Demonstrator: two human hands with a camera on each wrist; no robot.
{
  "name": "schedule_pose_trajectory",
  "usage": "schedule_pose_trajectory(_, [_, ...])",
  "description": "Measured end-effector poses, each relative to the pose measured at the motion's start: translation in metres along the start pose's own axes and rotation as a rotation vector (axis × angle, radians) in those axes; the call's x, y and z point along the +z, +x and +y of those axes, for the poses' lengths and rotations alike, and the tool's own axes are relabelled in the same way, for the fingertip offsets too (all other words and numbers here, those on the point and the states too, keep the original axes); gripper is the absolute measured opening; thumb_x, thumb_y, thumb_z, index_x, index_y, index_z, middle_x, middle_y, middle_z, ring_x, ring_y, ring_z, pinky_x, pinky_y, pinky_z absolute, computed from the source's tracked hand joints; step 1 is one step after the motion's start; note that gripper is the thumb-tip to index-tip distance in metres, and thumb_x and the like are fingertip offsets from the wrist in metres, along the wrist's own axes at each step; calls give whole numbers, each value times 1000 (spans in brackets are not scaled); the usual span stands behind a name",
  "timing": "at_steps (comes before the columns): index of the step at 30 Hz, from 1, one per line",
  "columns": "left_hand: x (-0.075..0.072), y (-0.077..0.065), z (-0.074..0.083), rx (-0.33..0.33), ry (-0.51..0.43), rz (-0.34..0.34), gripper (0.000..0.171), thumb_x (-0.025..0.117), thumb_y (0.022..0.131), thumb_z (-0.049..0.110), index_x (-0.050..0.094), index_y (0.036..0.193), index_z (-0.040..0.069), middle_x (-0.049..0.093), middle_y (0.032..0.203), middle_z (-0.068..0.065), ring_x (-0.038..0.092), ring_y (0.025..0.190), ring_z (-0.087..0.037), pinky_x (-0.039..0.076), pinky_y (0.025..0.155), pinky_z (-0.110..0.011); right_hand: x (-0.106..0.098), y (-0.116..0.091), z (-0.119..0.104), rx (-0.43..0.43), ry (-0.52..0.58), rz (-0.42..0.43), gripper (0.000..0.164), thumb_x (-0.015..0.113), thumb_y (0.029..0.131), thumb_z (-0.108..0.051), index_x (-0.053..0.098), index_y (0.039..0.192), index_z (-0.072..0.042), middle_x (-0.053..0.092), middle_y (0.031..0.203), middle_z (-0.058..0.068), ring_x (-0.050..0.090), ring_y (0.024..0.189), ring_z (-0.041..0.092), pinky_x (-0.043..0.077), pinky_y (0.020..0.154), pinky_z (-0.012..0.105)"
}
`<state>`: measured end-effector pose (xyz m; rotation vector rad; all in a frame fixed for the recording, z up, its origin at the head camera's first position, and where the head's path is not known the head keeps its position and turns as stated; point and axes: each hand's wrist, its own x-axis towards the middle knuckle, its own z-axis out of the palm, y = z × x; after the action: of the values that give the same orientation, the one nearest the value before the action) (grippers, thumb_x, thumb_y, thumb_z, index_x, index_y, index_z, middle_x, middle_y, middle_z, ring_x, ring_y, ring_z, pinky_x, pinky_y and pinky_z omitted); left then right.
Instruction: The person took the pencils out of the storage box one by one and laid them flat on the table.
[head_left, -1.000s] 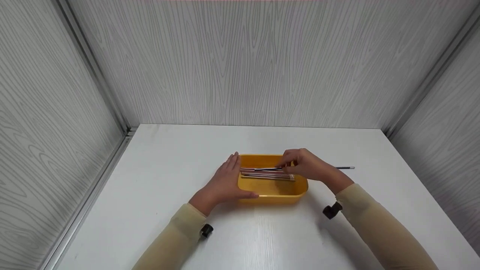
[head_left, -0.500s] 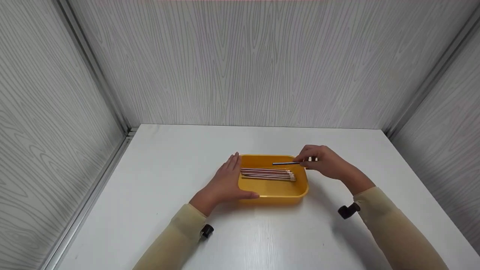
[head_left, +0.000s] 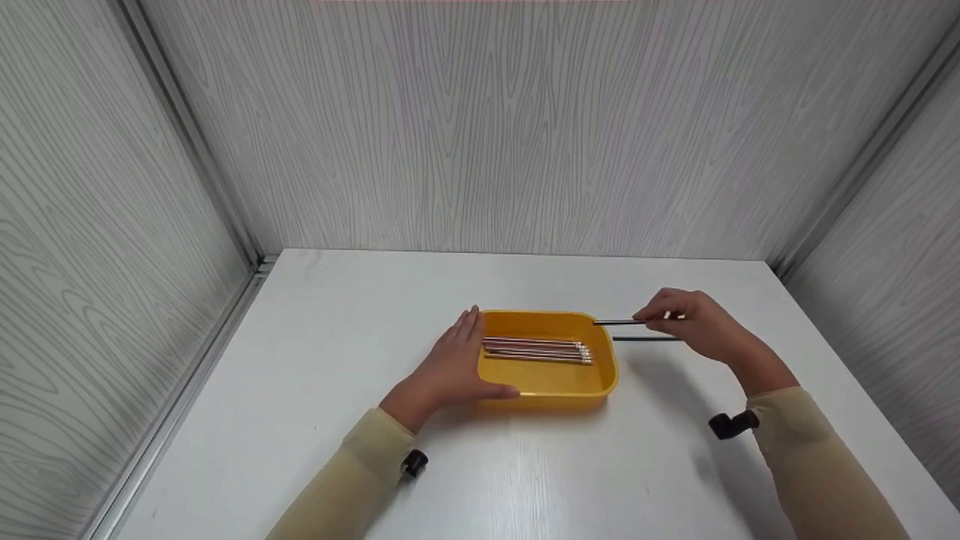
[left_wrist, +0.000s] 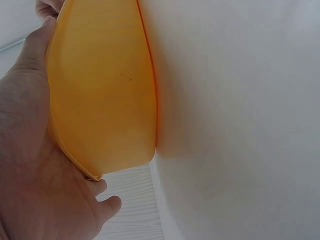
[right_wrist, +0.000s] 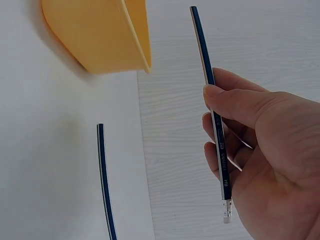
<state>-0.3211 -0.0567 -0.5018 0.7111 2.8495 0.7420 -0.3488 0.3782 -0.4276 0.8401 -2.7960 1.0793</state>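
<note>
My right hand (head_left: 701, 322) pinches a dark blue pencil (head_left: 615, 322) between thumb and fingers, above the table beside the container's right end. In the right wrist view the pencil (right_wrist: 202, 45) has "HB" lettering and an eraser end pointing toward the palm. Below that hand, a second dark blue pencil (head_left: 645, 339) lies on the table. My left hand (head_left: 446, 367) rests spread against the left end of the yellow container (head_left: 559, 403), its thumb along the front rim and fingers straight toward the back. Inside, several reddish striped pencils (head_left: 536, 350) lie side by side with pale ends rightward.
The white table (head_left: 375, 300) bears the container near its middle. Grey wood-grain panels (head_left: 480, 127) rise at the back and on both sides. A small black wrist camera (head_left: 731, 426) sits on the right sleeve, another (head_left: 414, 463) on the left.
My right hand has lifted the dark blue pencil out of the container and carried it rightward past the right rim. My left hand stays in place on the container.
</note>
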Motion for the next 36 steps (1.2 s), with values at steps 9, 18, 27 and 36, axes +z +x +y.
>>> schedule_pose_trajectory(9, [0,-1,0,-3,-2,2,150,76,78,89,4,177,2,-3,186,-12,-2,172,-28,7,138,-48,-12,-18,21,53,-17,49,20,77,104,-5,87,118,-15,78,112,6,66,98,17,54,81,18])
schedule_pose_trajectory(18, [-3,-2,0,-1,3,2,150,77,78,88,4,176,1,-3,186,-13,-2,172,-29,7,138,-47,-13,-26,44,93,-8,62,22,77,103,-1,88,117,-15,78,112,5,66,98,15,55,81,19])
schedule_pose_trajectory(27, [-3,-2,0,2,4,3,151,76,77,89,4,176,1,-2,186,-13,-1,172,-29,7,138,-46,-8,-30,53,123,-28,43,23,77,103,-2,87,120,-13,79,114,5,66,103,16,53,84,19])
schedule_pose_trajectory(36, [-3,-2,0,1,-1,6,151,78,77,88,5,176,1,-2,186,-13,0,172,-29,8,138,-47,0,-30,62,207,-49,15,24,75,104,-2,87,121,-14,78,114,2,65,103,19,54,86,22])
